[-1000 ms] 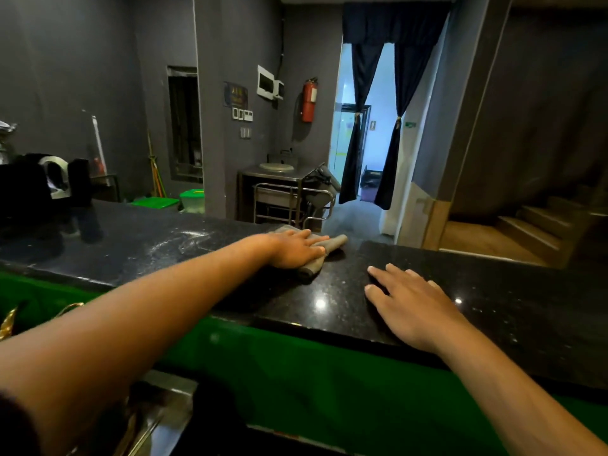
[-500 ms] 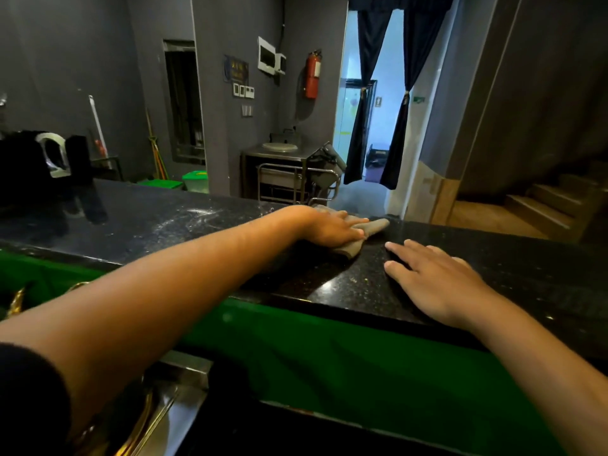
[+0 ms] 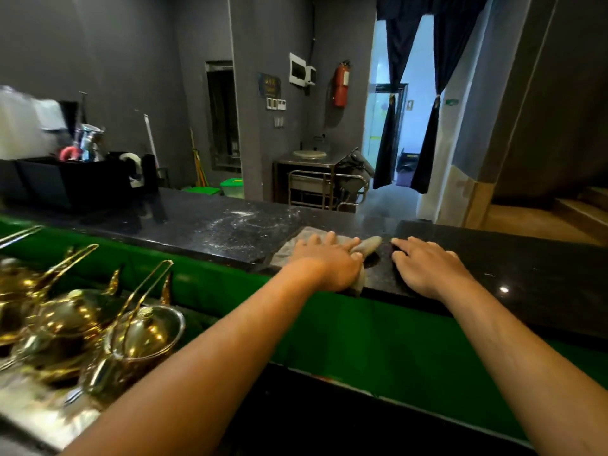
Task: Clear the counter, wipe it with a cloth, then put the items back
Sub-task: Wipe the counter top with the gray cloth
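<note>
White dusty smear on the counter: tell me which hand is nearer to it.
Left. The left hand presses the cloth just right of the white smear. The right hand lies flat on the counter, farther right.

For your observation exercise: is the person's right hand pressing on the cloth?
No. The right hand lies flat on the bare black counter beside the cloth, which only the left hand presses.

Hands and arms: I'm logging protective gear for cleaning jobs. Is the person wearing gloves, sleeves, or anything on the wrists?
No gloves. The left hand and right hand are bare, and both forearms are uncovered up to the frame's edge. No watch, band or ring shows on wrists or fingers.
</note>
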The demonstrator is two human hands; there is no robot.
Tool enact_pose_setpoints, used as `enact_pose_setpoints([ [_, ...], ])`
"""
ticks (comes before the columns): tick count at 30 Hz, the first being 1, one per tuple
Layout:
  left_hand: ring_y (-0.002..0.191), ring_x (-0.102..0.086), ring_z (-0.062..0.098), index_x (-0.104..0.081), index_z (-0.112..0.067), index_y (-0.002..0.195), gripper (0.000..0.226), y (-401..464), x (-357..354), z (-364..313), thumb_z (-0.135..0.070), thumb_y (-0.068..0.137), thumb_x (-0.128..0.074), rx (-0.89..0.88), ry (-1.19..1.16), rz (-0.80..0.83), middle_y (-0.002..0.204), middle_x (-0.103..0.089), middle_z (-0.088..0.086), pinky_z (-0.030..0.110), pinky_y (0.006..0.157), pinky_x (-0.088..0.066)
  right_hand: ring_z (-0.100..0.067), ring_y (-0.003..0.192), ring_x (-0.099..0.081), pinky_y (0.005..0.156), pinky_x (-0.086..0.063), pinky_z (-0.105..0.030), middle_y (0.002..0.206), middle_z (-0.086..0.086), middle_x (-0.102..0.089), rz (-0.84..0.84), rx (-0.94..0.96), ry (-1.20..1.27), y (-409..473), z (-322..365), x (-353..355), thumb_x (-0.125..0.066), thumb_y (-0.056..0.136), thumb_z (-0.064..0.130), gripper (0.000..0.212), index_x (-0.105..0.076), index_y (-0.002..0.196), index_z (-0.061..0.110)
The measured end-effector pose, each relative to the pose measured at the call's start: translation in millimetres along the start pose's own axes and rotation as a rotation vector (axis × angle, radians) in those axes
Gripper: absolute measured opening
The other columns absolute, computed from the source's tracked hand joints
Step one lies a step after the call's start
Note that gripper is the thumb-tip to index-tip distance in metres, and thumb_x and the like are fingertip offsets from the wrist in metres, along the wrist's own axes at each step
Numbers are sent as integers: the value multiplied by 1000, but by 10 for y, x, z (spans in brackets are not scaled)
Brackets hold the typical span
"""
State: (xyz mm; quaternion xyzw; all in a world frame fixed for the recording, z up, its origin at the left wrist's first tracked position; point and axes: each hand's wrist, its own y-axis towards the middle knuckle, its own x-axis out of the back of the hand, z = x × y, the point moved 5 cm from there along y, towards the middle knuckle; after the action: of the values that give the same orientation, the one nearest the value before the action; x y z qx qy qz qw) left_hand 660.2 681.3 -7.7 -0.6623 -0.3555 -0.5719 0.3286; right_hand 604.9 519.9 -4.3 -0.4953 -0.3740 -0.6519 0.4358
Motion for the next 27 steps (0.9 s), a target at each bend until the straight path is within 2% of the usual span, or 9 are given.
enact_pose_setpoints([
  [5, 152, -6, 38, -8, -35, 159, 57, -314, 77, 552, -50, 105, -15, 294, -51, -60, 168, -3, 9, 56, 121, -4, -30, 137, -38, 112, -29, -51, 153, -5, -39, -51, 30, 19, -93, 59, 41, -26, 102, 45, 50, -42, 146, 28],
  [7, 152, -2, 40, -7, -33, 160, 58, -348, 125, 701, -49, 105, -18, 382, -89, -64, 168, 0, 11, 57, 121, -1, -31, 137, -37, 112, -29, -53, 151, -6, -41, -102, 30, -34, -115, 105, 55, -26, 101, 51, 52, -44, 144, 28],
  [9, 152, 1, 41, -5, -30, 161, 65, -344, 174, 829, -50, 104, -29, 468, -129, -53, 167, 4, 14, 59, 121, 2, -31, 143, -28, 115, -23, -57, 156, -6, -33, -110, 21, -60, -105, 202, 27, -25, 99, 57, 58, -38, 148, 29],
  [12, 150, 5, 46, -1, -23, 161, 86, -296, 215, 1004, -54, 96, -49, 591, -147, -40, 166, 6, 19, 61, 119, 5, -32, 148, -17, 116, -15, -59, 162, -6, -20, -9, 22, -34, -50, 399, -88, -23, 97, 64, 66, -28, 153, 30],
  [17, 150, 1, 48, -2, -19, 161, 89, -83, 279, 1569, -58, 94, -47, 785, -150, -78, 166, 2, 21, 62, 119, 4, -31, 150, -9, 119, -8, -59, 165, -4, -8, 65, -21, -58, 115, 506, -188, -20, 93, 72, 72, -15, 156, 35],
  [22, 149, -5, 48, -5, -21, 160, 96, 151, 372, 2079, -64, 89, -52, 848, -119, -71, 165, -3, 22, 62, 119, -1, -30, 150, -9, 119, -11, -57, 165, -1, -8, 56, -18, -82, 163, 503, -205, -17, 91, 75, 75, -12, 156, 37],
  [27, 149, -11, 46, -13, -23, 161, 87, 549, 418, 2170, -59, 91, -51, 747, -53, -57, 165, -11, 19, 60, 120, -7, -27, 151, -8, 119, -12, -55, 165, 1, -6, 49, -13, -90, 183, 495, -230, -18, 89, 77, 77, -9, 155, 38],
])
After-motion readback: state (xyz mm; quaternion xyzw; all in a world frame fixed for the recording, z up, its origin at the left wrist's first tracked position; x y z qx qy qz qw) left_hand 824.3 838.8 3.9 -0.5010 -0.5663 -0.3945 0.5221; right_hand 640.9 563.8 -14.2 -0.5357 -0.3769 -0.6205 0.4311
